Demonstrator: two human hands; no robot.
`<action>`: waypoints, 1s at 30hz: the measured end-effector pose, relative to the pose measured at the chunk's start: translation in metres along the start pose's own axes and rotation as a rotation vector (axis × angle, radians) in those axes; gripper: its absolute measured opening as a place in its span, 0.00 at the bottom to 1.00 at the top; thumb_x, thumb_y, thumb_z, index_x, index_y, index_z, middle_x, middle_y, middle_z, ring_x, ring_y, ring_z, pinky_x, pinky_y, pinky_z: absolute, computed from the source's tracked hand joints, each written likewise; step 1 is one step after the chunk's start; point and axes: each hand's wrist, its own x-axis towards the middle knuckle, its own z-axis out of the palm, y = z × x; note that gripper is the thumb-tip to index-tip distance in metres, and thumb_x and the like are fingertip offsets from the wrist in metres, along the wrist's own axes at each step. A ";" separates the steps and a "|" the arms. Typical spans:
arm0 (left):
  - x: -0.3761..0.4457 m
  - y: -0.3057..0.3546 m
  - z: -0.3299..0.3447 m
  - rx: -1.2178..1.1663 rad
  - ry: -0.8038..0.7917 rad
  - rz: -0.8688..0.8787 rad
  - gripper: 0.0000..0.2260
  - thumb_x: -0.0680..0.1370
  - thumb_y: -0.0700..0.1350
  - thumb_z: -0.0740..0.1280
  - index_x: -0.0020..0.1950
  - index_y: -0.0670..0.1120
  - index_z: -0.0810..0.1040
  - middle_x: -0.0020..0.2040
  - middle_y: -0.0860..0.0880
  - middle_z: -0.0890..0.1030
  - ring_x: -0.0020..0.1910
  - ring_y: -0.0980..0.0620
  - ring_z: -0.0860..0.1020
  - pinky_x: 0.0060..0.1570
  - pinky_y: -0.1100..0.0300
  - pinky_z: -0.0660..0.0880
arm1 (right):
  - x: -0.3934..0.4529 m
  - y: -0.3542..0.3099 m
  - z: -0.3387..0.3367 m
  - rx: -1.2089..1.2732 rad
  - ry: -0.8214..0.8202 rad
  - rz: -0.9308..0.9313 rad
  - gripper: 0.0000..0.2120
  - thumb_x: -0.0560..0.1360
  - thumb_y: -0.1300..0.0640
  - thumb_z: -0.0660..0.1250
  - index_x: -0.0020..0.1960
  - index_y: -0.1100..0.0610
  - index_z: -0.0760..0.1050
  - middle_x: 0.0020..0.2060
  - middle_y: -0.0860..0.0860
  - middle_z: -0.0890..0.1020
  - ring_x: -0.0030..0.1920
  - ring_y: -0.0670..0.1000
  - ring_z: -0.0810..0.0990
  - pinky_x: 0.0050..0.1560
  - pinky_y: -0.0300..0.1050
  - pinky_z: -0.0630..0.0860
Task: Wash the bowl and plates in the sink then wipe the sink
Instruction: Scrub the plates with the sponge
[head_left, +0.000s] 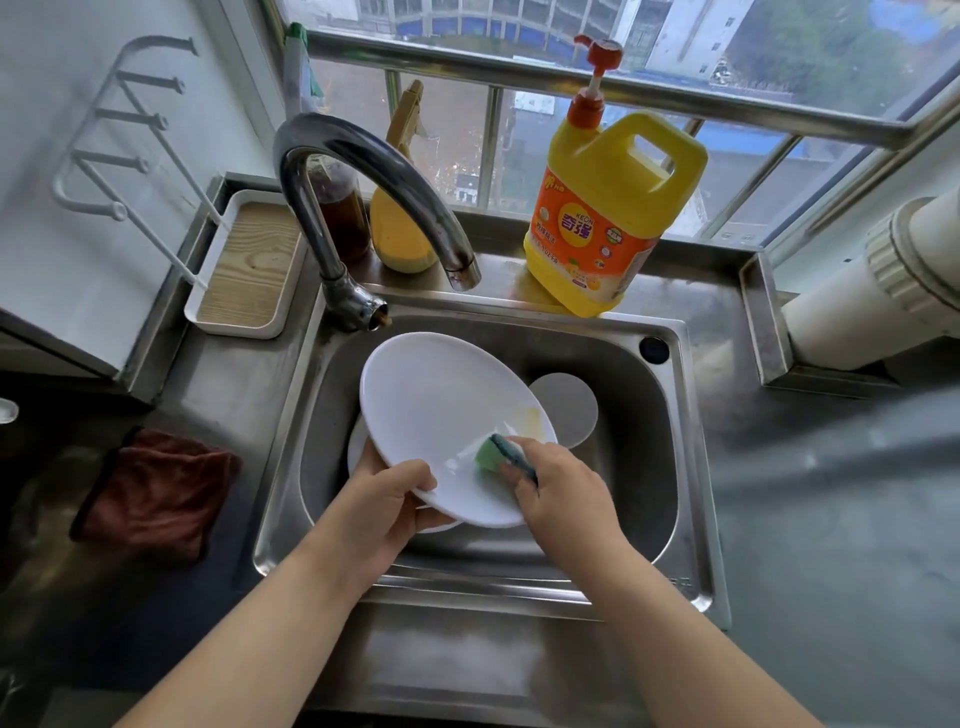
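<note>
Left hand (395, 499) pinches tilted plate (447, 410) rim over sink (670, 415); right hand (561, 488) fingers curl round sponge (498, 452) on yellow smear. Risk: soapy rim slips (one-handed grip), drops onto dishes beneath.

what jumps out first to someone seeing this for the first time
A big white plate is held tilted over the steel sink, the left hand gripping its near rim while the right hand rubs a green sponge on it. Behind the sink stands a bright yellow detergent jug.
</note>
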 end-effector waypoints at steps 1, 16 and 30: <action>0.000 0.001 0.001 0.004 0.002 -0.001 0.33 0.61 0.34 0.62 0.66 0.49 0.71 0.58 0.42 0.80 0.52 0.42 0.80 0.43 0.46 0.81 | -0.001 -0.003 0.000 -0.014 -0.006 -0.014 0.18 0.79 0.52 0.59 0.68 0.47 0.70 0.58 0.50 0.78 0.56 0.56 0.75 0.53 0.47 0.72; -0.008 0.001 -0.001 -0.071 -0.001 0.019 0.33 0.61 0.32 0.62 0.65 0.50 0.73 0.58 0.42 0.80 0.56 0.40 0.78 0.42 0.47 0.80 | 0.007 0.010 -0.017 -0.197 -0.049 -0.080 0.26 0.80 0.49 0.57 0.77 0.46 0.55 0.57 0.52 0.73 0.57 0.54 0.71 0.60 0.50 0.69; -0.003 0.006 -0.002 -0.087 0.016 0.008 0.34 0.62 0.32 0.62 0.67 0.48 0.73 0.60 0.42 0.79 0.57 0.41 0.77 0.38 0.53 0.80 | 0.021 0.024 -0.013 -0.162 -0.016 -0.077 0.21 0.81 0.44 0.50 0.74 0.41 0.59 0.64 0.52 0.66 0.63 0.53 0.63 0.65 0.47 0.55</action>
